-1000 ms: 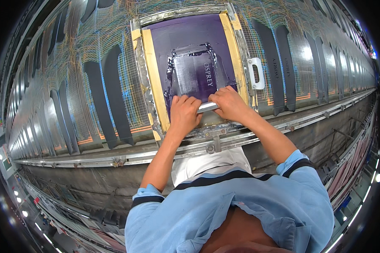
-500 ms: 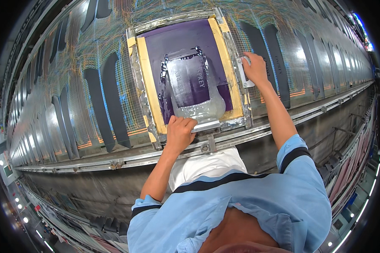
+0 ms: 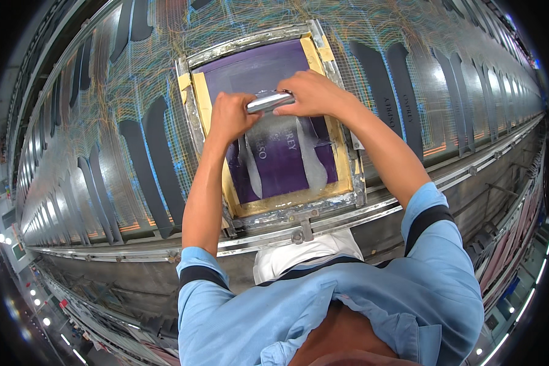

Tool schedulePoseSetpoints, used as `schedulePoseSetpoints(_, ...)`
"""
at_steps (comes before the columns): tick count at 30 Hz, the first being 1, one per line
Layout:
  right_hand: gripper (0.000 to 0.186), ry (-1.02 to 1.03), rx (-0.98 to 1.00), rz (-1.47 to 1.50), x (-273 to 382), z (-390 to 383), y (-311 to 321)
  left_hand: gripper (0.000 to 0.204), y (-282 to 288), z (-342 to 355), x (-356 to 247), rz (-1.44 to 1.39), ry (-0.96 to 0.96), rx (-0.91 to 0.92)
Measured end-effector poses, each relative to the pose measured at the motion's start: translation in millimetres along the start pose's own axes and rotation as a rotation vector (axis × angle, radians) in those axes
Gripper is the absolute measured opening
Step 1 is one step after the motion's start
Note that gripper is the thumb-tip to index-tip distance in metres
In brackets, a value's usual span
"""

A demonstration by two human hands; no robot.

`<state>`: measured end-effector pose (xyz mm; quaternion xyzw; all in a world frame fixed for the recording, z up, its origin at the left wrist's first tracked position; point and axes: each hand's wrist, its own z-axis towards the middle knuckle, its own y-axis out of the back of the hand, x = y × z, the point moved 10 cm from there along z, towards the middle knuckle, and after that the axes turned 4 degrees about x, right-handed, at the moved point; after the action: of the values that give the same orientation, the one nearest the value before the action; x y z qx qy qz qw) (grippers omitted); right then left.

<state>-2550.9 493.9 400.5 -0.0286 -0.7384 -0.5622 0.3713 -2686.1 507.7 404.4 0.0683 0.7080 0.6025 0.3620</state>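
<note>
Both my hands grip a shiny metal squeegee (image 3: 269,102) over the upper part of a screen-printing frame (image 3: 250,44). My left hand (image 3: 230,116) is closed round its left end, and my right hand (image 3: 311,93) round its right end. Beneath them stretches purple mesh (image 3: 244,66) edged with yellow tape. Streaks of pale, glossy ink (image 3: 315,165) lie down both sides of the lettered middle area. The squeegee's lower edge is partly hidden by my hands.
Dark cut fabric pieces (image 3: 145,174) lie in pairs along the table on both sides, some at right (image 3: 399,82) with printed lettering. A metal rail (image 3: 463,174) with clamps runs along the near edge. White cloth (image 3: 308,253) shows at my waist.
My right hand has left the frame's right side and joined the left on the squeegee. The squeegee has moved from the frame's near end to its far half, and ink has spread into side streaks.
</note>
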Motion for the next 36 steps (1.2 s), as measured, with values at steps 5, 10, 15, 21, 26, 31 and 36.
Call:
schedulePoseSetpoints(5,0.023,0.007,-0.049,-0.046,-16.5,34.3,-37.6,0.024,-3.0,5.5,13.9,-0.011,0.047,-0.049)
schedulePoseSetpoints(10,0.017,0.099,-0.197,-0.118,21.5,-52.5,-71.7,0.028,-36.3,-69.2,-32.2,0.003,-0.031,-0.077)
schedulePoseSetpoints(15,0.017,0.09,-0.072,-0.033,56.0,-114.3,-98.4,0.031,-57.5,-138.8,-73.0,-0.031,0.017,0.004)
schedulePoseSetpoints(21,0.021,0.1,-0.144,-0.111,17.5,-38.1,-50.9,0.025,-19.4,-51.5,-30.5,0.068,-0.05,-0.05)
schedulePoseSetpoints(26,0.018,-0.01,-0.01,-0.153,-21.6,42.0,-22.4,0.027,2.8,19.9,15.3,0.071,0.013,-0.032)
schedulePoseSetpoints(31,0.023,-0.075,0.023,-0.067,-35.6,52.4,-26.3,0.026,-5.8,30.5,27.2,0.008,0.039,0.016)
schedulePoseSetpoints(36,0.02,-0.024,-0.059,-0.092,-28.9,47.9,-32.0,0.025,-2.2,18.7,16.9,0.034,-0.035,-0.094)
